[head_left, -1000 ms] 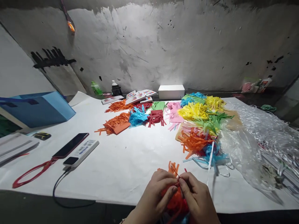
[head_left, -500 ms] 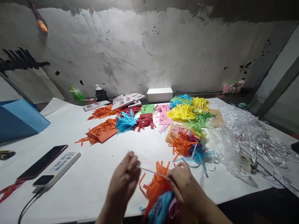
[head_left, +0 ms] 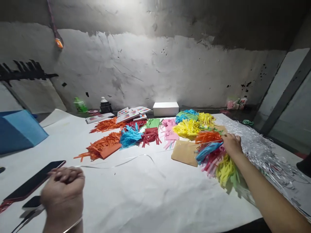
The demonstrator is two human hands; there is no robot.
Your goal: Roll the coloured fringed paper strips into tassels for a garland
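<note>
My left hand is a fist at the lower left, closed on a thin white ribbon that trails over the white sheet toward the middle. Out to the right, my right hand grips the top of a paper tassel garland. Its fringed tassels are orange, blue, pink, yellow and green and hang down over the table. My right fingertips are partly hidden. Left of the garland lies a flat brown paper piece.
Orange, blue, dark red and pink fringed papers lie across the middle, with yellow fringe behind the garland. A heap of shiny white ribbon spreads at the right. A phone is beside my left hand; a white box stands at the back.
My hands were close together at the front with the ribbon between them. The left has moved left, the right has carried the tassels right and away, and the ribbon now lies stretched out.
</note>
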